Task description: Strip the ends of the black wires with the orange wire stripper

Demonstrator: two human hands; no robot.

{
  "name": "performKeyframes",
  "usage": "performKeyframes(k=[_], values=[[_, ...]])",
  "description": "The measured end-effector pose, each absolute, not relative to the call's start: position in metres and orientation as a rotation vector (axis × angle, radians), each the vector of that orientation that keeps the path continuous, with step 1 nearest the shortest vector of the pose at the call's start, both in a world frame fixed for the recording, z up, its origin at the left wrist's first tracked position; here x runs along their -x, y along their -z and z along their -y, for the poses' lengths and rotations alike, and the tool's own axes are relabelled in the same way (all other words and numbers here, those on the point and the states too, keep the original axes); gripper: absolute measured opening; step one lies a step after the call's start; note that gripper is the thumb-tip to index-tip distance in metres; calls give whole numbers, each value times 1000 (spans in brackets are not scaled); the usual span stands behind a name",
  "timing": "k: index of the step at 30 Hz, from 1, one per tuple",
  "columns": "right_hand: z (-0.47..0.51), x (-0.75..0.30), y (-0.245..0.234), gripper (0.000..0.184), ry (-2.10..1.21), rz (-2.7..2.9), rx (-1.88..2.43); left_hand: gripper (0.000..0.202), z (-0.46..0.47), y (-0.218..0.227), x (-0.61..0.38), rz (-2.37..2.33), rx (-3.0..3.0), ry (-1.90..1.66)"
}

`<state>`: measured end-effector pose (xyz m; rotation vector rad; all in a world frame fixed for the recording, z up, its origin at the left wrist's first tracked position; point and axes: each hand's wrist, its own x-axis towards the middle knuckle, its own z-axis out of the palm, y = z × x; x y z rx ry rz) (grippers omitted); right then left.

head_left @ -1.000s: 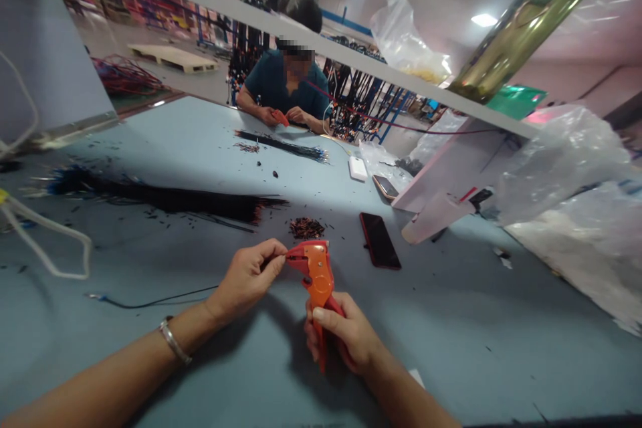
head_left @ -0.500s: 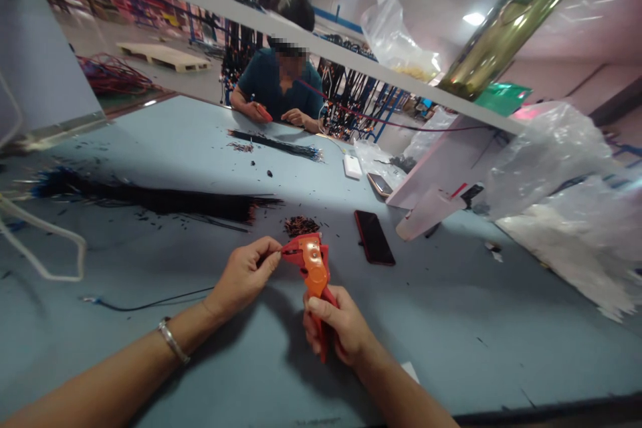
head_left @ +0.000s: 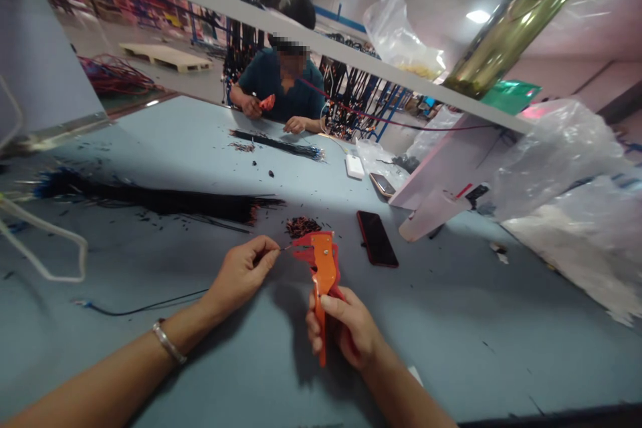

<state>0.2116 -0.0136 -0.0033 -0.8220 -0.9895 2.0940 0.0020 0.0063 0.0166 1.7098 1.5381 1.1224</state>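
My right hand (head_left: 346, 331) is wrapped round the handles of an orange wire stripper (head_left: 324, 267), whose jaws point left and up over the blue-grey table (head_left: 451, 307). My left hand (head_left: 243, 274) pinches the end of a thin black wire (head_left: 145, 304) that trails left across the table. The wire's bare tip sticks out of my fingers a little to the left of the jaws. A small heap of stripped insulation bits (head_left: 302, 225) lies just beyond the tool.
A long bundle of black wires (head_left: 165, 200) lies to the left, a dark phone (head_left: 377, 238) to the right. Across the table a person (head_left: 281, 90) works beside another wire bundle (head_left: 281, 144). Plastic bags (head_left: 566, 174) and white card pile up on the right.
My left hand has drawn the wire end back out of the stripper's jaws, leaving a small gap. The tool has tilted slightly more upright in my right hand.
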Motion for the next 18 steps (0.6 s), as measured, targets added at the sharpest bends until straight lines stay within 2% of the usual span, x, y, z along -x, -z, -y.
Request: performKeyframes(k=[18], values=[[6,-216,2,37,-2123,1007,714,24,-9,-13,2,-1541,-1613,-1158]])
